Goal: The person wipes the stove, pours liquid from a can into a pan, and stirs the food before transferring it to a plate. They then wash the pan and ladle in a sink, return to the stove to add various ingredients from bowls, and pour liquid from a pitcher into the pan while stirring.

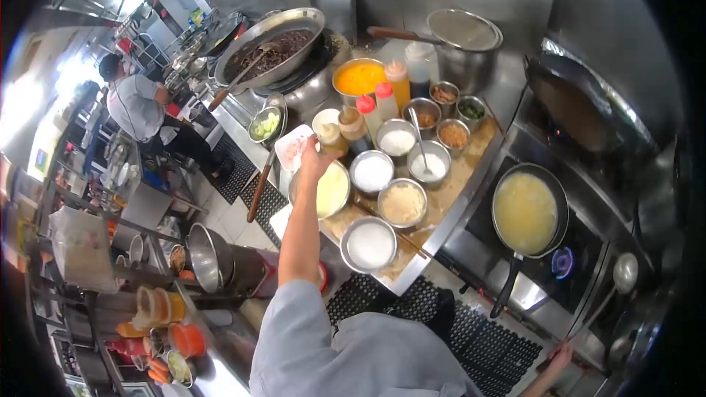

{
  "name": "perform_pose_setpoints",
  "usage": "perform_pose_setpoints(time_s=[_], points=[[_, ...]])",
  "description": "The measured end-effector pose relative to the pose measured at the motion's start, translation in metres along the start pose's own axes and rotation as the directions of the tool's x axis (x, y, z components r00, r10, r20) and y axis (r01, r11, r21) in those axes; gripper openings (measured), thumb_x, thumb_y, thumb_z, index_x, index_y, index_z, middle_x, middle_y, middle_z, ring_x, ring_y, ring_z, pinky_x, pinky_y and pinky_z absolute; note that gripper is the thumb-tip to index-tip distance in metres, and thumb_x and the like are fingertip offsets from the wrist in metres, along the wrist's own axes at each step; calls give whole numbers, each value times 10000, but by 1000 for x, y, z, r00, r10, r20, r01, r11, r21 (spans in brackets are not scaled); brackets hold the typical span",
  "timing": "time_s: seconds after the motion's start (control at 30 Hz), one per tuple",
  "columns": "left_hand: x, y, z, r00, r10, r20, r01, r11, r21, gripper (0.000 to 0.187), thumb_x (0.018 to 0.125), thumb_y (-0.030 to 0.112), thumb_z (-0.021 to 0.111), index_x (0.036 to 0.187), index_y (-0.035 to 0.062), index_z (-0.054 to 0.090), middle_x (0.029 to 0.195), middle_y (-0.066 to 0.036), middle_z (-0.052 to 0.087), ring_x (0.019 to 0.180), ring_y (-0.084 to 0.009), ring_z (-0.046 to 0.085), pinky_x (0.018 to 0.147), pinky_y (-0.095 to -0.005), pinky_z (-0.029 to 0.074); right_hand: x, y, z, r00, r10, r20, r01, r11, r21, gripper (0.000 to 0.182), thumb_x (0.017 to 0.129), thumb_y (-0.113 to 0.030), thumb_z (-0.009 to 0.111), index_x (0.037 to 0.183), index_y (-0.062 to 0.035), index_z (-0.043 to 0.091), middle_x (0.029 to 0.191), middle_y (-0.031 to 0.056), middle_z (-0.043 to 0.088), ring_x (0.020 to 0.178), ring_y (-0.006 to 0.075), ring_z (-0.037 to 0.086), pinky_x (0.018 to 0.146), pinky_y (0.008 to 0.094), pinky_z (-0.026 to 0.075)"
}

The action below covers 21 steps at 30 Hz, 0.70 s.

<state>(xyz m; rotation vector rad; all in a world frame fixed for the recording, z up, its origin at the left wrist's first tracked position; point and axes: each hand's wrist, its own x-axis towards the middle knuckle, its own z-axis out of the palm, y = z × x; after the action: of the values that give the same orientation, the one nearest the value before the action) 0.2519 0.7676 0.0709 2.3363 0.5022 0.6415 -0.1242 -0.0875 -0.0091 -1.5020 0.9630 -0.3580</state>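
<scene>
My left hand (pixel 318 159) reaches forward over the counter, its fingers closed on the edge of a small white dish (pixel 284 154) with pale pink pieces in it. Beneath that hand is a metal bowl of pale yellow liquid (pixel 333 191), and a squeeze bottle of yellowish sauce (pixel 332 137) stands just beyond. Low at the right, my right hand (pixel 560 359) is closed around the end of a long-handled ladle (pixel 625 273), whose bowl rests near the stove's right side. A black frying pan (pixel 560 209) holds yellow liquid that looks like egg.
Metal bowls of white powder (pixel 369 244), sauce bottles (pixel 386 99) and an orange-filled pot (pixel 359 77) crowd the counter. A blue flame (pixel 562 262) burns beside the pan. A large wok (pixel 272 44) stands at the back. Another person (pixel 140 103) stands at far left.
</scene>
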Motion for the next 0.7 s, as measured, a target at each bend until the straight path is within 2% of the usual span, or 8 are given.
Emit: perform_pose_setpoints(time_s=[0.13, 0.2, 0.3, 0.4, 0.43, 0.5, 0.53, 0.7], points=[[12, 28, -7, 986, 15, 168, 6, 992, -124, 901, 568, 259, 889, 1277, -51, 427, 1135, -211, 624, 1075, -309, 603, 911, -376, 473, -148, -93, 75, 881, 19, -472, 110, 963, 244, 408, 921, -214, 557, 1302, -107, 458, 602, -29, 422, 372, 71, 355, 317, 236, 269], [21, 14, 8, 986, 19, 164, 19, 974, -226, 826, 563, 243, 887, 1216, -43, 471, 1104, -205, 640, 1037, -296, 626, 893, -368, 485, -183, -115, 72, 982, -72, -173, 98, 984, 147, 310, 933, -122, 472, 1190, 40, 530, 707, 135, 570, 482, 202, 490, 440, 329, 415], [24, 15, 6, 989, -29, 147, 65, 968, -241, 775, 575, 257, 878, 1191, -27, 504, 1079, -190, 657, 1020, -298, 634, 889, -374, 487, -218, -134, 104, 941, -304, -148, 305, 952, -22, 249, 926, -166, 504, 1094, 16, 534, 627, 69, 471, 409, 129, 367, 369, 294, 298], [37, 28, -20, 992, -99, 73, 117, 943, -312, 762, 560, 262, 880, 1182, -6, 531, 1084, -173, 664, 1022, -303, 636, 888, -375, 487, -219, -104, 98, 891, -436, -124, 431, 900, -66, 233, 919, -161, 517, 1074, 10, 539, 634, 67, 481, 442, 138, 404, 398, 285, 324], [42, 29, -28, 985, -156, 68, 170, 910, -377, 775, 546, 266, 886, 1185, -1, 535, 1095, -168, 662, 1025, -298, 636, 886, -373, 488, -209, -94, 96, 890, -435, -141, 428, 901, -77, 233, 919, -161, 517, 1074, 10, 539, 634, 67, 481, 442, 138, 404, 398, 285, 324], [51, 47, -67, 991, 111, -68, -130, 838, -530, 614, 669, 234, 837, 1166, -1, 564, 1083, -112, 656, 964, -193, 624, 848, -323, 483, -198, -68, 86, 980, -150, -127, 159, 985, 64, 464, 916, -200, 567, 1342, -121, 401, 596, -34, 420, 353, 62, 329, 290, 226, 236], [69, 41, -76, 996, 78, -49, -92, 875, -476, 636, 676, 254, 838, 1194, 11, 562, 1066, -103, 656, 958, -194, 623, 838, -318, 488, -214, -86, 112, 969, -74, -234, 86, 995, 41, 434, 914, -189, 557, 1319, -100, 426, 592, -38, 411, 356, 46, 329, 279, 212, 225], [43, 153, -151, 970, 209, -120, -241, 854, -461, 641, 764, 201, 775, 1303, 18, 480, 1216, -124, 573, 1081, -219, 559, 935, -352, 440, -263, -165, 180, 990, -30, 136, 10, 990, 142, 497, 849, -54, 508, 1337, -14, 425, 558, -26, 408, 349, 42, 335, 270, 201, 279]])
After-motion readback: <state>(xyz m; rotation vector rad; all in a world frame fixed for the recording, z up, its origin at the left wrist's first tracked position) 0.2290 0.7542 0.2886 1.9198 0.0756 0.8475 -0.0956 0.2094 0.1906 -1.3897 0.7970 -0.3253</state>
